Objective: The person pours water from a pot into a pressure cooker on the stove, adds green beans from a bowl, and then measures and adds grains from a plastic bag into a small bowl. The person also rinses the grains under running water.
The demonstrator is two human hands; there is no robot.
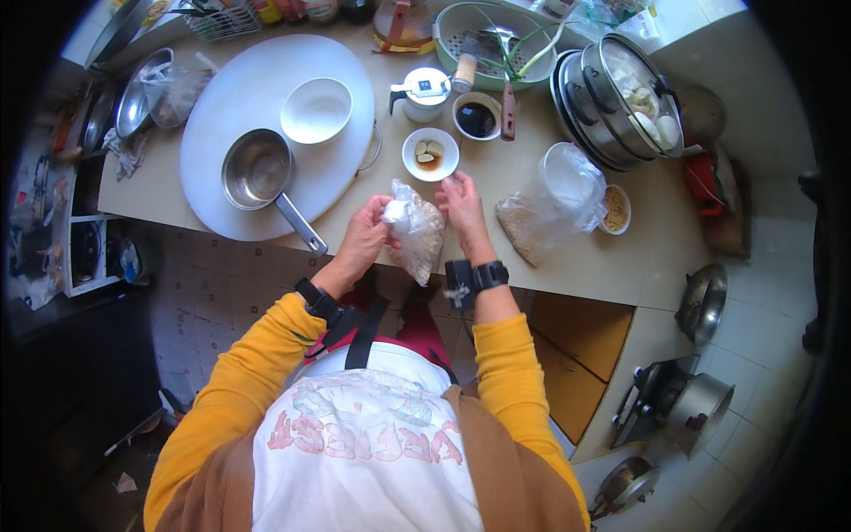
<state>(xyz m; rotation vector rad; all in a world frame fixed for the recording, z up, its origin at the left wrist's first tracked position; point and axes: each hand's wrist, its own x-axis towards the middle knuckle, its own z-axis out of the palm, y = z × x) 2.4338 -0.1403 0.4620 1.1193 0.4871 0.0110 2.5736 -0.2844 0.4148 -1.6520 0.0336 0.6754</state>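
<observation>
My left hand (369, 229) grips the bunched neck of a clear plastic bag (424, 243) at the counter's front edge. Pale, flaky dry food fills the bag. Just right of it is my right hand (462, 207), its fingers loosely spread and nothing plainly in them. Its fingertips come close to a small white bowl (432, 174) with pale pieces, perhaps garlic (429, 151), in brown liquid. Farther right lies a second clear bag (522, 229) of tan grains, its loose plastic against a white container (562, 169).
On a round white board (219, 100) stand a steel saucepan (259, 166), its handle past the edge, and a white bowl (316, 110). Behind are a white lidded jug (425, 96), dark sauce (476, 120), and a green colander (459, 26). Stacked steamers (618, 100) rise at right.
</observation>
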